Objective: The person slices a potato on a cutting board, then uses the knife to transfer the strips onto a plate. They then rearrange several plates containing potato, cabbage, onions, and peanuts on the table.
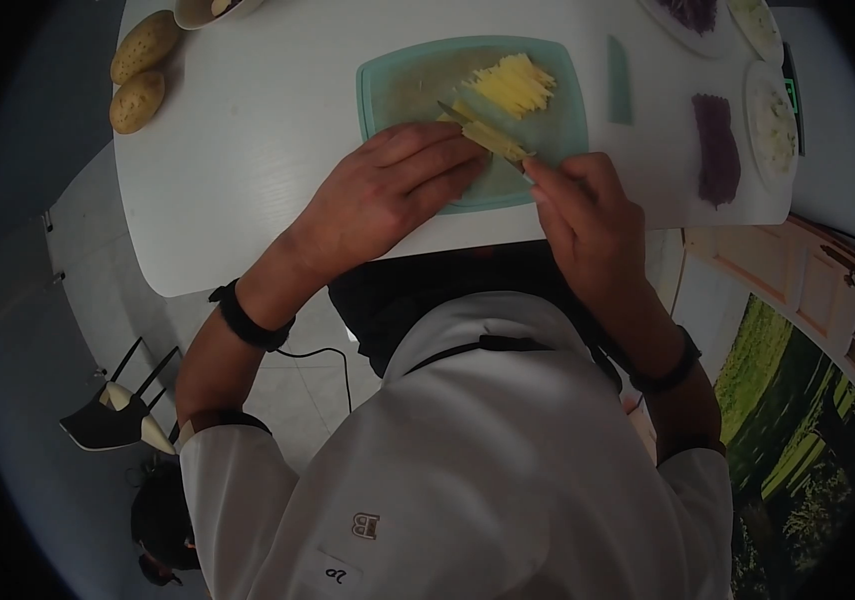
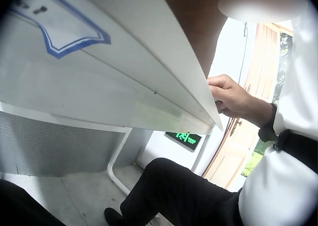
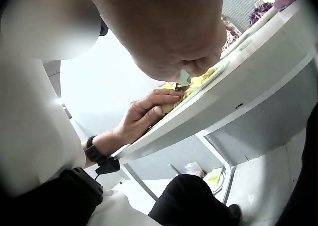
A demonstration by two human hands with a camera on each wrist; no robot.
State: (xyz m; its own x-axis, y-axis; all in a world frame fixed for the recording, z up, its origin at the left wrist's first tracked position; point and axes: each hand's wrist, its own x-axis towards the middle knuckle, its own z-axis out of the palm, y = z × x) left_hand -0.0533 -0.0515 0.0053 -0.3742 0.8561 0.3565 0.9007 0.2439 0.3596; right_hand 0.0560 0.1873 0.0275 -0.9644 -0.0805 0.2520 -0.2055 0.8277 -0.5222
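In the head view, my right hand (image 1: 593,215) grips a knife by its pale green handle (image 1: 518,167), which also shows in the right wrist view (image 3: 184,77). The blade (image 1: 451,112) slants up and left over the green cutting board (image 1: 388,88), with yellow slices (image 1: 496,140) against it. My left hand (image 1: 378,195) rests its fairly straight fingers at the slices, close to the blade; the fingertips are partly hidden. In the right wrist view the left hand (image 3: 141,116) touches the yellow food. A pile of yellow strips (image 1: 515,85) lies at the board's upper right.
Two potatoes (image 1: 138,102) lie at the table's far left, near a bowl (image 1: 193,12). A pale green strip-like object (image 1: 619,80) is right of the board. Farther right are a purple heap (image 1: 717,150), a plate of pale shreds (image 1: 773,120) and other plates.
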